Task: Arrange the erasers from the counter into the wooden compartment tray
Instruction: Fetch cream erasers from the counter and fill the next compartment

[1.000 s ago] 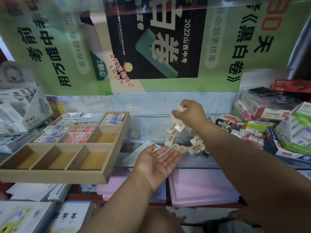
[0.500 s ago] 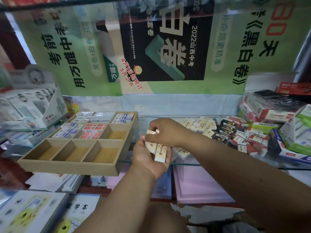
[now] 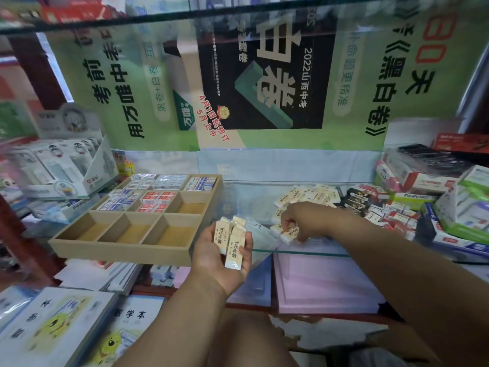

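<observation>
Cream erasers stacked in left hand, cupped as carrier; right hand pinched on eraser on glass counter; wooden tray left of grip, front compartments kept empty for batch

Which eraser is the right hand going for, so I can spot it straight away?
Find the glass counter right of the wooden compartment tray. Near its front edge the right hand reaches down onto a cream eraser lying flat on the glass. Unlike the cream erasers stacked in the left hand or the heap behind, its fingers touch it.
</observation>
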### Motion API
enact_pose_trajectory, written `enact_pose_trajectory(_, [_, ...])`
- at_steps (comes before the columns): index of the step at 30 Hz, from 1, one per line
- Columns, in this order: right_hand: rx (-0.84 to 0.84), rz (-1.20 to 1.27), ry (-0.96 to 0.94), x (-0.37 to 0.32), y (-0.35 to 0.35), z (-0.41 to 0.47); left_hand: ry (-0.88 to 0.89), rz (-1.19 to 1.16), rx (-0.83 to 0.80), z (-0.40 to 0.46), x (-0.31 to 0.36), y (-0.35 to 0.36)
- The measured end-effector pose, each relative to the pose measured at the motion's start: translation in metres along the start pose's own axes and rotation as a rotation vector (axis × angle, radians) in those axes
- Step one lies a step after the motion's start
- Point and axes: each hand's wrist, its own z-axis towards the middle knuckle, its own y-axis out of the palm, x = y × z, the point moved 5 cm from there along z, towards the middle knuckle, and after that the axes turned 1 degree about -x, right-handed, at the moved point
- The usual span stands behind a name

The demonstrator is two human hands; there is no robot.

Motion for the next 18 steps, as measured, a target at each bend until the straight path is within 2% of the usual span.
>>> enact_pose_trajectory(5, [0.015,-0.022,-0.025,0.001,0.003,0.004,0.022,0.005,-0.020,-0.014,0.009,-0.012])
enact_pose_trajectory(8, [0.160,0.070,-0.025,-0.011,-0.018,0.008,0.059,0.008,-0.046,-0.025,0.025,-0.018])
enact_pose_trajectory(13, [0.379,0.448,-0.109,-0.068,-0.044,0.038,0.148,-0.027,-0.046,-0.038,0.061,-0.033])
enact_pose_trajectory(18, [0.509,0.467,-0.044,-0.123,-0.049,0.098,0.222,-0.070,-0.063,-0.046,0.097,-0.054])
